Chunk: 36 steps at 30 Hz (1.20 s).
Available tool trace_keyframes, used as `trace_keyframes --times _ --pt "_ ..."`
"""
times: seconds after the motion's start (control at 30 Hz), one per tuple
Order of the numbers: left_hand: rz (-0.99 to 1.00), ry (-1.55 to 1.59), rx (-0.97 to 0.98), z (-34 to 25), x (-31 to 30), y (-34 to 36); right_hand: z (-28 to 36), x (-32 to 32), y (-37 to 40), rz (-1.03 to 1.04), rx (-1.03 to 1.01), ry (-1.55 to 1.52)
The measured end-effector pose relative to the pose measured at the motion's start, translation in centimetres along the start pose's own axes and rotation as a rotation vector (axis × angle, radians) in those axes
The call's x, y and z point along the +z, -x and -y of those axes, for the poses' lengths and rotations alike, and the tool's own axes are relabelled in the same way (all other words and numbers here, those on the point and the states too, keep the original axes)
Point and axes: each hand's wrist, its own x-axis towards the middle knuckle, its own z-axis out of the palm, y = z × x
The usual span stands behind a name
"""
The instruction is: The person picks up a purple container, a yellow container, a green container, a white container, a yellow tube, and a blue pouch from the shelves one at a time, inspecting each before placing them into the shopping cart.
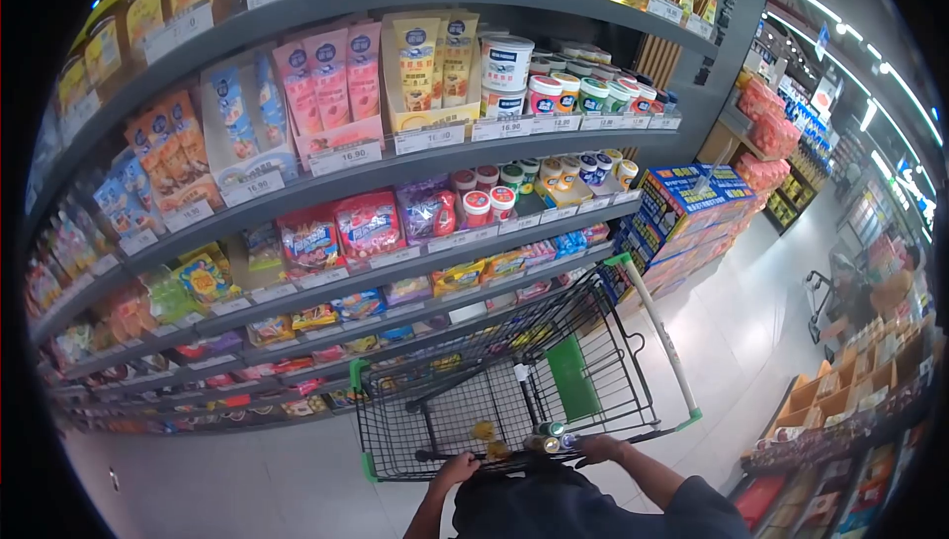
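A black wire shopping cart (633, 361) with green corner pieces stands sideways in front of me. My left hand (458, 469) is closed on its near side rim, left of my body. Farther right, my right hand (597, 450) grips the same rim, its fingers partly hidden. Between the hands, several cans (551, 436) lie in the basket close to the rim. Beside them are small yellow items (483, 430) whose kind I cannot make out. A green panel (570, 378) shows at the cart's right end, below the handle bar (660, 336).
Shelves (326, 178) packed with bagged sweets, pouches, tubs and honey bottles curve along the far side. A stack of blue boxes (682, 208) stands at the shelf's end. Wooden bins (840, 396) are at the lower right. A person (880, 292) is at the right edge.
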Motion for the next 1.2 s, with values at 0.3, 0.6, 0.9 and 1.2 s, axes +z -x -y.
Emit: trace_keyframes --times 0.3,0.6,0.9,1.2 --pt "-0.301 0.005 0.661 -25.2 -19.8 1.2 -0.7 -26.3 -3.3 -0.392 -0.030 -0.033" --pt "-0.918 -0.216 1.017 -52.0 -38.3 5.3 17.0 -57.2 -4.1 -1.391 -0.289 0.089" --pt "-1.092 -0.415 0.852 -58.0 -43.6 2.5 20.0 -67.4 -7.9 -1.429 0.126 -0.086" --pt "-0.991 -0.140 0.852 -57.3 -42.9 0.5 19.2 -68.3 -9.6 -1.377 0.207 -0.119"
